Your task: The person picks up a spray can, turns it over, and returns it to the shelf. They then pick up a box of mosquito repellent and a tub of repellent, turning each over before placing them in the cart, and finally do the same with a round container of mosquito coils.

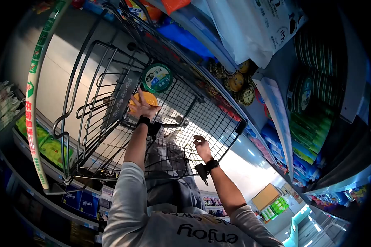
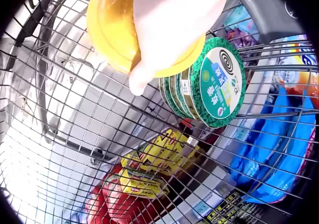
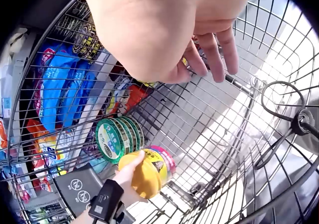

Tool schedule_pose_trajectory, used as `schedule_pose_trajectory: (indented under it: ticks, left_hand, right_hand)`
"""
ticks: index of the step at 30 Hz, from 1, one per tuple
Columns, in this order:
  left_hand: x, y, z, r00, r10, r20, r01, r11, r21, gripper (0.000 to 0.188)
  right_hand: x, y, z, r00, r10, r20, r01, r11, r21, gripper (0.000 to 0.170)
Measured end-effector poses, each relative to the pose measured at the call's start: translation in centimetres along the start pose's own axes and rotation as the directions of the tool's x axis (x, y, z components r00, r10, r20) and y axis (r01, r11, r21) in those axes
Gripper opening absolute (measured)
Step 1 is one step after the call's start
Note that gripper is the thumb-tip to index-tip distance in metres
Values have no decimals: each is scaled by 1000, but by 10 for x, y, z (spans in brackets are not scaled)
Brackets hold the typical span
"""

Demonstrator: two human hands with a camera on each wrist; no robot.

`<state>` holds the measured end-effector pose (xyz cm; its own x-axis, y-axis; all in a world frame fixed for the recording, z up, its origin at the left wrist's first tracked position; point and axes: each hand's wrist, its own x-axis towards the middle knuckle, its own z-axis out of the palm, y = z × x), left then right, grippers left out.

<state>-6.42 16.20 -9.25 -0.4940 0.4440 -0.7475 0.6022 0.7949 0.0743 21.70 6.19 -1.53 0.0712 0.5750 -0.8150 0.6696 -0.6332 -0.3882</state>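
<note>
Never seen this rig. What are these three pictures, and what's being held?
No robot: a person works bare-handed over a grey metal wire shopping cart. One picture is taken from the head, looking forward and down; the others come from a small black camera on each wrist. The left hand holds a round, yellow-lidded tub with a pink and yellow side, beside a stack of round, green-edged containers in the cart. The right hand holds nothing, its fingers loosely bent.

Grips a round orange-yellow tub (image 1: 151,99) with the left hand (image 1: 142,109), beside a round green-and-white container (image 1: 157,78) at the far side of a grey wire-mesh shopping cart (image 1: 193,107). Holds the right hand (image 1: 202,149), apparently loosely curled, to the near right.
</note>
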Motion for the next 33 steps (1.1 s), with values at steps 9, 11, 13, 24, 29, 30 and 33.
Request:
schedule_pose_trajectory:
  ticks: [9,11,13,24,29,30,33]
  left_hand:
    - [-20,-15,-10,995,96,-21,-97,931,-352,115]
    - [-53,-13,-25,979,164,119,-6,612,-791,116]
    - [-57,-16,-7,996,90,10,-70,830,-554,116]
    - [-228,73,21,745,664,-67,-440,413,-797,104]
    - [-358,109,-29,433,896,95,-418,293,-860,111]
    - [-374,114,-33,415,906,84,-444,283,-850,111]
    - [-420,131,-47,292,941,168,-611,319,-724,109]
  right_hand:
    - [-19,-29,1,1000,-2,-20,2,999,38,27]
    - [-21,-13,4,992,-99,-74,102,994,34,26]
    - [-33,-27,-9,989,-120,-85,120,993,-6,26]
    - [-83,-30,-133,999,22,-46,27,537,843,41]
    - [-143,-2,-202,869,-494,9,17,48,999,60]
    - [-160,1,-210,819,-574,10,25,53,998,66]
    - [-210,11,-226,794,-607,-28,43,11,999,71]
